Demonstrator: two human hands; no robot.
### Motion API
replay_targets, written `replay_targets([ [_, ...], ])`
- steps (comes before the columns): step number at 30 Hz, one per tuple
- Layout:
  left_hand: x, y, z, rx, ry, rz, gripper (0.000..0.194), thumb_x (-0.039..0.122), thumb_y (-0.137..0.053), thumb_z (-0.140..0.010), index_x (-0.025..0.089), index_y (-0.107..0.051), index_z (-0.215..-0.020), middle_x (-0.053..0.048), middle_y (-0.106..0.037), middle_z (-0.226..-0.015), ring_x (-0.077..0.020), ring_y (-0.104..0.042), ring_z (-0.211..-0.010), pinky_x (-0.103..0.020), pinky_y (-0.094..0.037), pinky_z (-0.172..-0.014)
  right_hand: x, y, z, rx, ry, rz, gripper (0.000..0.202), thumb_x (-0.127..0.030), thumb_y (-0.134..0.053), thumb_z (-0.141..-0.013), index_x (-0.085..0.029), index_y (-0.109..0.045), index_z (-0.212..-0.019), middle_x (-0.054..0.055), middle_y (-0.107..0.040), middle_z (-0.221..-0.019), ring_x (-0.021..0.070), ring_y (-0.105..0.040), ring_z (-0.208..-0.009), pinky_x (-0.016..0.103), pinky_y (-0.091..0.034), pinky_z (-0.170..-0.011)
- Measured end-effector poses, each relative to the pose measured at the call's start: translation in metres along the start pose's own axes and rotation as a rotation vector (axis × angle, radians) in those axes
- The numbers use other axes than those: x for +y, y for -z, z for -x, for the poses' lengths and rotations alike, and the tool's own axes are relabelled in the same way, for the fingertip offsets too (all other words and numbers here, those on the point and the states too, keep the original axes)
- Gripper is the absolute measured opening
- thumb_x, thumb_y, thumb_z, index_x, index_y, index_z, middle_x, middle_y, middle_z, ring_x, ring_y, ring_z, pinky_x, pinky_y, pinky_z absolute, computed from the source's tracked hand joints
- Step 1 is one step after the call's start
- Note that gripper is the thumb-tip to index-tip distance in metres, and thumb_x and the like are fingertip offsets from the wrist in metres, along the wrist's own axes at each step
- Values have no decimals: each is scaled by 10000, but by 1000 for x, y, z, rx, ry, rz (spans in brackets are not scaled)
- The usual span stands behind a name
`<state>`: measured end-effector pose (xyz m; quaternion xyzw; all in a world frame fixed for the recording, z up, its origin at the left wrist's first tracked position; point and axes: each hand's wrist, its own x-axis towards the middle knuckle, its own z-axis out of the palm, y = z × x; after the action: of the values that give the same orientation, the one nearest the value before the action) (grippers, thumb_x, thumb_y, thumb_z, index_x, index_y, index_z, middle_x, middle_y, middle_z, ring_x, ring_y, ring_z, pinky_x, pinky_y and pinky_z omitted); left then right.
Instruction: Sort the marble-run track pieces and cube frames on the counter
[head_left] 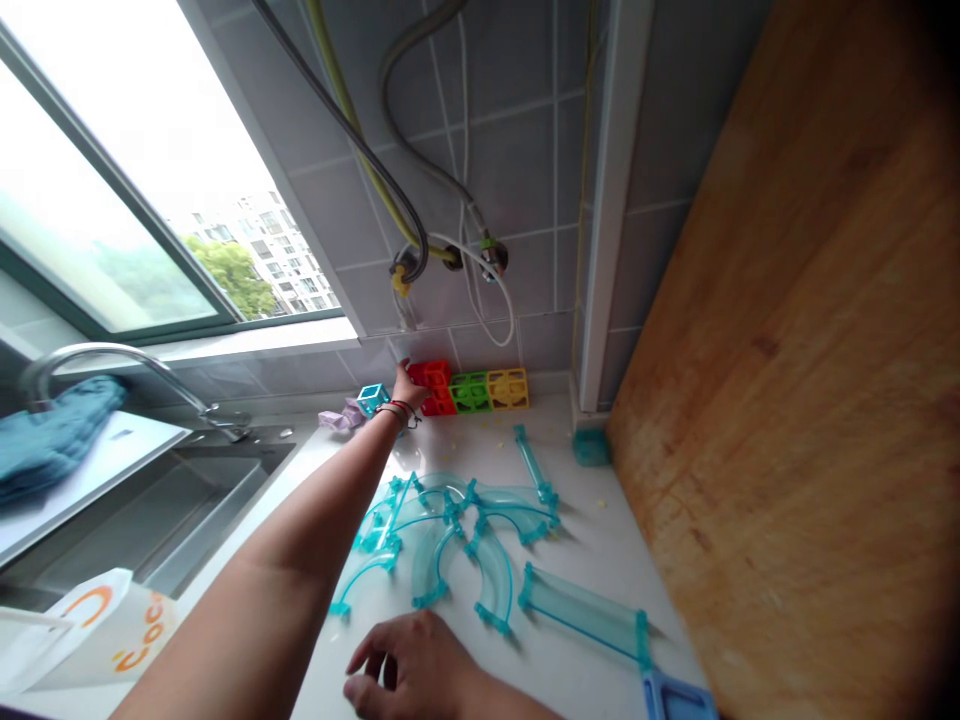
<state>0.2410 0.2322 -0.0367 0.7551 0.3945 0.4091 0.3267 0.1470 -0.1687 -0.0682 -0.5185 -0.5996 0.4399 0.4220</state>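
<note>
My left hand (409, 388) reaches to the back of the counter, its fingers closed round the left side of the red blocks (435, 385). A green block (470, 392) and a yellow block (508, 389) stand in a row against the red ones. Just left of my wrist is a teal cube frame (372, 400). My right hand (416, 665) hovers at the near edge with loosely curled fingers and nothing in them. Beyond it lie several clear teal curved track pieces (495, 580), and a straight track piece (585, 612) is to its right.
A sink (225, 510) with a faucet (142, 365) is at left, a paper cup (97, 630) in front. A wooden board (787, 400) stands along the right side. Hoses (360, 150) hang down the tiled wall. A blue piece (679, 695) lies at lower right.
</note>
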Motion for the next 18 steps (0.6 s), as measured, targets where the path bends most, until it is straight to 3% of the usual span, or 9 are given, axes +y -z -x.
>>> replay_targets([
  [7,-20,-4,8,0,57,44,356,335,-657,-986,161,-618,-1295,-105,-659,-1266,-243,-681,-1065,-454,-596,-901,-1,2,0,-21,4,9,286,-366,-627,-866,-220,-779,-1059,30,-792,-870,155,-712,-726,208,-515,-692],
  [18,-28,-9,28,18,97,78,328,325,-663,-984,154,-633,-1263,-98,-674,-1227,-226,-693,-1019,-424,-609,-862,-2,1,-1,7,5,-14,276,-340,-645,-840,-217,-790,-1040,39,-799,-841,156,-720,-701,192,-507,-655],
])
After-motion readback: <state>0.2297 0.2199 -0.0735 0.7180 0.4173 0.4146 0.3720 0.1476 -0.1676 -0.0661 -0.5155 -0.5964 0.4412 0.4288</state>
